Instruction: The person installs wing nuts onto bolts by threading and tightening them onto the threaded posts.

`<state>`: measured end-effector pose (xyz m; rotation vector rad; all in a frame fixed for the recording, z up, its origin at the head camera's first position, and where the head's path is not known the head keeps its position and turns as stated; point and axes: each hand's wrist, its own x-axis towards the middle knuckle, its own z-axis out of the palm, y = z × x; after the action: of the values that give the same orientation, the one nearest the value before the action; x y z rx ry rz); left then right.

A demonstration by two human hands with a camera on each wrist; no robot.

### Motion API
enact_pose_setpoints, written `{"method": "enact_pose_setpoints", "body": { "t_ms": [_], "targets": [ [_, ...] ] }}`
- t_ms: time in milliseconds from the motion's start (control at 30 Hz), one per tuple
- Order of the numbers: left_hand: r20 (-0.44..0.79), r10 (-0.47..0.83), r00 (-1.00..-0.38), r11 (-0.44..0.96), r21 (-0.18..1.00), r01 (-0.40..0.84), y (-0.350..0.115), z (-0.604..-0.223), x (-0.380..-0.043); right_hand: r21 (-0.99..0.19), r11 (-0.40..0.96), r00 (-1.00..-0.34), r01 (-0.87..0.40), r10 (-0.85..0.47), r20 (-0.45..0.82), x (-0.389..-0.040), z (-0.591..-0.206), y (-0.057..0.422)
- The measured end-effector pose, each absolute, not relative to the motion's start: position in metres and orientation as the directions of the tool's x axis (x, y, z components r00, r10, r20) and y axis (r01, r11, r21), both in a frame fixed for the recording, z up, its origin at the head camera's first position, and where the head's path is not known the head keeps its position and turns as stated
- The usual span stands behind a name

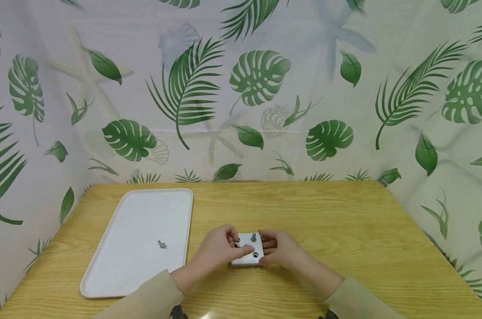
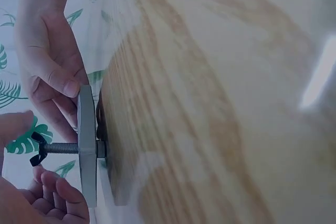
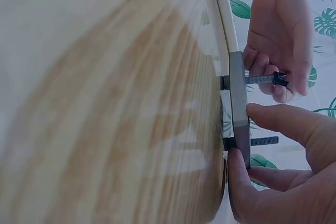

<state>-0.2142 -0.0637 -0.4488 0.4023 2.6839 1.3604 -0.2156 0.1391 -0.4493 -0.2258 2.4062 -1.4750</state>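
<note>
A white-grey square plate (image 1: 245, 262) with holes lies on the table in the head view. My right hand (image 1: 282, 250) grips its right edge, the thumb on one face and fingers at the other (image 3: 283, 177). Two threaded bolts pass through the plate; one (image 3: 265, 141) has a bare end. A black wing nut (image 2: 38, 149) sits at the end of the other bolt (image 2: 62, 148). Around this wing nut is my left hand (image 1: 219, 246), its thumb (image 2: 16, 125) spread apart from the nut and its relaxed fingers just beneath, one fingertip seeming to touch a wing.
A white tray (image 1: 139, 221) stands to the left on the wooden table (image 1: 305, 212). On it lies a small metal bolt with what looks like a wing nut (image 1: 162, 244). A leaf-patterned cloth (image 1: 273, 133) hangs behind the table and at both sides.
</note>
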Motion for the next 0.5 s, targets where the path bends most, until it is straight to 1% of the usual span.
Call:
{"method": "enact_pose_setpoints", "body": {
  "t_ms": [233, 500],
  "targets": [
    [0.064, 0.29, -0.955, 0.57, 0.79, 0.226, -0.0609, -0.454, -0.2158, -0.9, 0.435, -0.934, 0.015, -0.315, -0.168, -0.214, -0.4495, 0.1399],
    [0.055, 0.302, -0.952, 0.497, 0.843, 0.207, -0.064, -0.452, -0.2144, -0.905, 0.425, -0.936, 0.014, -0.313, -0.162, -0.2135, -0.4499, 0.1406]
  ]
}}
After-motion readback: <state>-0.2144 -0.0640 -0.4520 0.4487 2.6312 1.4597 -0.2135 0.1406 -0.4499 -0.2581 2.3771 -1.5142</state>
